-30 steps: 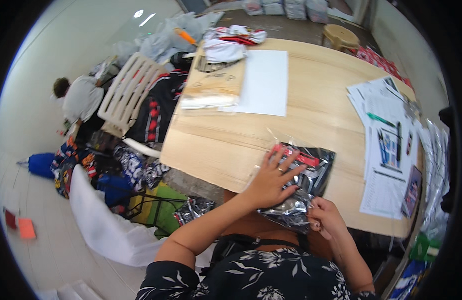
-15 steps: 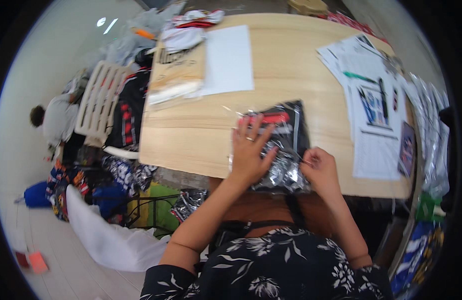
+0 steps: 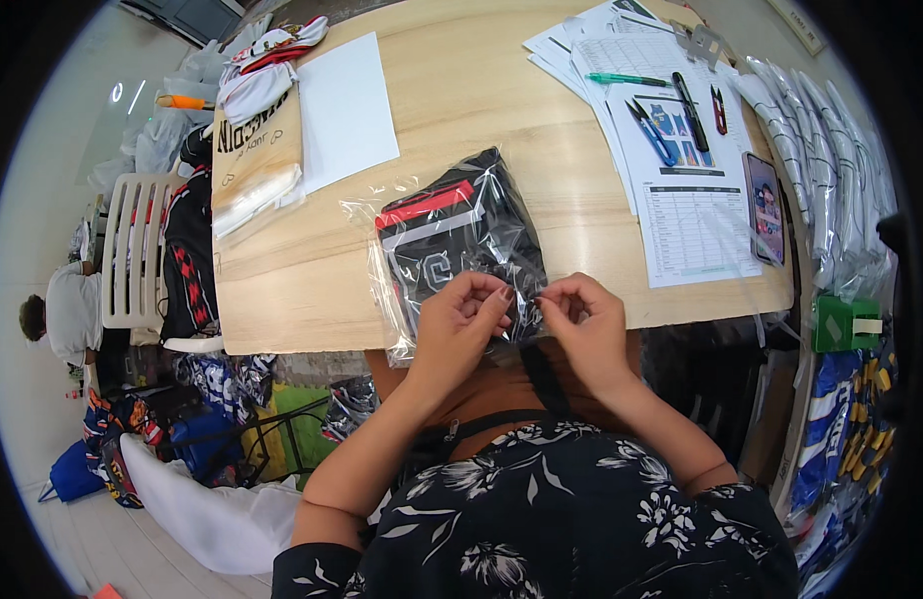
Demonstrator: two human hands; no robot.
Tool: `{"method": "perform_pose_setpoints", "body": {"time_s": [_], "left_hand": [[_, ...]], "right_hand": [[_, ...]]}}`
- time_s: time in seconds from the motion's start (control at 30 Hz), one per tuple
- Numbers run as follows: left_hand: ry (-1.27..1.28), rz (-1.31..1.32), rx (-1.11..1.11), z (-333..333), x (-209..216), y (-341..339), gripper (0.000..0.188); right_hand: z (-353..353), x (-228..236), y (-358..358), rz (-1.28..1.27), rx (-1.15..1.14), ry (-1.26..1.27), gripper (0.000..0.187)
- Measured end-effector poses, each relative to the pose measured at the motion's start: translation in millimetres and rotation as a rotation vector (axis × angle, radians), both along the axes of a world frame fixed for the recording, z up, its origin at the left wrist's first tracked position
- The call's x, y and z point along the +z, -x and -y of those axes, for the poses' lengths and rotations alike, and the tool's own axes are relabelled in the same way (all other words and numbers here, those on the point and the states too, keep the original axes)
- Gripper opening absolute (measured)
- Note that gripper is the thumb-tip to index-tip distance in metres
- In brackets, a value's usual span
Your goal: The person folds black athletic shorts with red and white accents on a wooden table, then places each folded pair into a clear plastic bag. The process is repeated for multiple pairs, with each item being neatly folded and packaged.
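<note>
Hands, left hand (image 3: 460, 321) and right hand (image 3: 583, 324), pinch crinkly clear-bagged black garment (image 3: 461, 240).

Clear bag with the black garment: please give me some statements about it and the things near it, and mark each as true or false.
1. Both hands pinch the near edge of the clear bag. True: left hand, right hand.
2. The bag lies on the floor. False: it lies on the wooden table.
3. A green pen lies on the papers. True.
4. The white sheet covers the bag. False: it lies apart, further up the table.
</note>
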State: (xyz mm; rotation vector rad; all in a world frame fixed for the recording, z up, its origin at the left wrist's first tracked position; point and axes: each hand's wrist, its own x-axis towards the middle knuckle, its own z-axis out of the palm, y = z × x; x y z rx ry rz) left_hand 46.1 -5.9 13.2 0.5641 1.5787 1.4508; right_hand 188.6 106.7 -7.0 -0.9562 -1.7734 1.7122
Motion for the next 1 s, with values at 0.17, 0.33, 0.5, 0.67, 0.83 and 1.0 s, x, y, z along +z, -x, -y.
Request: {"method": "perform_pose_setpoints", "body": {"time_s": [0.17,0.33,0.5,0.67,0.83,1.0], "left_hand": [[-0.032,0.184,-0.045,-4.6,0.6,2.7,0.025],[-0.069,0.362,0.071,1.5,-0.7,-1.4,0.036],[-0.096,0.361,0.129,4.0,-4.0,-8.9,0.046],[-0.122,0.337,0.127,6.7,-5.5,-11.7,0.048],[-0.143,0.291,0.13,7.6,-4.8,-12.8,0.05],[-0.111,0.21,0.11,6.2,-2.2,-14.5,0.053]], "right_hand": [[11.2,-4.2,11.4,-0.144,0.023,-0.835,0.019],[13.9,0.9,7.4,-0.115,0.071,-0.854,0.021],[17.1,9.4,-3.6,-0.149,0.113,-0.58,0.02],[2.4,11.3,-4.9,-0.068,0.176,-0.373,0.021],[-11.0,3.5,6.3,-0.135,0.282,-0.459,0.019],[-17.3,-2.5,9.6,-0.164,0.316,-0.495,0.016]]}}
